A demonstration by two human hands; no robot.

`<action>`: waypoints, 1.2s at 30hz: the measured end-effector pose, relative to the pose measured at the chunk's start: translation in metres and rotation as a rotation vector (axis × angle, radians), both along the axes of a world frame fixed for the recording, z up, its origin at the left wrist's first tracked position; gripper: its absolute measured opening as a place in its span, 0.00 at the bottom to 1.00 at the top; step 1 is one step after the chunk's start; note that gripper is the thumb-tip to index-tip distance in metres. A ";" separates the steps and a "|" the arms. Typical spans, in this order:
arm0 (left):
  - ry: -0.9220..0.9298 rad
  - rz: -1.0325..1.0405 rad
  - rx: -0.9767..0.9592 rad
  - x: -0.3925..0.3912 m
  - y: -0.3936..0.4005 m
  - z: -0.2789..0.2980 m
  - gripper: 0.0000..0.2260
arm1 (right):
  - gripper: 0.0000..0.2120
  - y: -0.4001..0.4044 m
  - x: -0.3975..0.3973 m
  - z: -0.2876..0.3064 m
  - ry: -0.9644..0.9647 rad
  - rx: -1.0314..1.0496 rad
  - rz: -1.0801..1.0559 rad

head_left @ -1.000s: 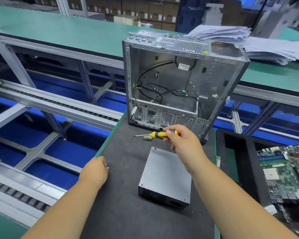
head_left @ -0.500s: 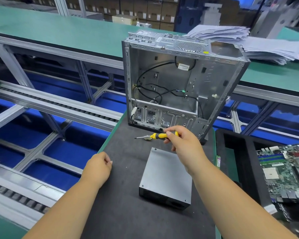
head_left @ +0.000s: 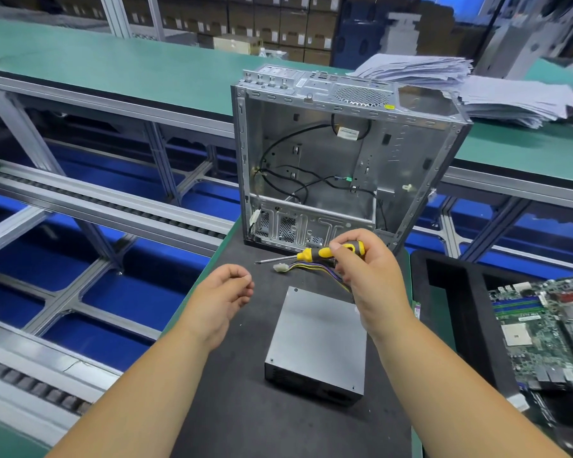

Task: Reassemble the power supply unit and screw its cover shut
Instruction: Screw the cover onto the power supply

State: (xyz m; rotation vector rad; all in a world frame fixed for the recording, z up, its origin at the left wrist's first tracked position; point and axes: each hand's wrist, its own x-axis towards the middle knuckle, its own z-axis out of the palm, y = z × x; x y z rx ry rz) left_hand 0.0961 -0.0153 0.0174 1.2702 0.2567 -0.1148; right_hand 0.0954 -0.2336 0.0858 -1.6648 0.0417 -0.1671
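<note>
While right hand [head_left: 366, 276] grips screwdriver [head_left: 324, 252], power supply unit [head_left: 318, 345] lies below.

Right hand [head_left: 367, 276] grips a screwdriver [head_left: 324, 253] above the power supply [head_left: 318, 342]; left hand [head_left: 222, 292] hovers beside, fingers loosely curled.

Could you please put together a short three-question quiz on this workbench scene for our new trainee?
1. True or false: the right hand grips the yellow-and-black screwdriver.
2. Where is the grey metal power supply box? A) inside the open silver computer case B) flat on the dark bench mat C) on the green circuit board
3. What does the left hand hold?

Key: 1 true; 2 B; 3 nothing visible.
</note>
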 end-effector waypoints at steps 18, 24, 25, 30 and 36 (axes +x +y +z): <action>0.036 -0.093 -0.363 -0.005 -0.027 0.012 0.05 | 0.05 -0.011 -0.014 0.001 -0.121 -0.184 -0.056; 0.037 -0.168 -0.318 -0.006 -0.040 0.011 0.06 | 0.06 -0.025 -0.028 0.003 -0.156 -0.207 -0.102; 0.038 -0.182 -0.307 -0.007 -0.044 0.012 0.05 | 0.06 -0.028 -0.031 0.004 -0.161 -0.199 -0.113; 0.042 -0.237 -0.269 -0.014 -0.063 0.017 0.02 | 0.06 -0.049 -0.049 0.007 -0.177 -0.143 -0.141; 0.075 -0.246 -0.234 -0.034 -0.086 0.014 0.04 | 0.06 -0.075 -0.071 -0.003 -0.127 -0.136 -0.143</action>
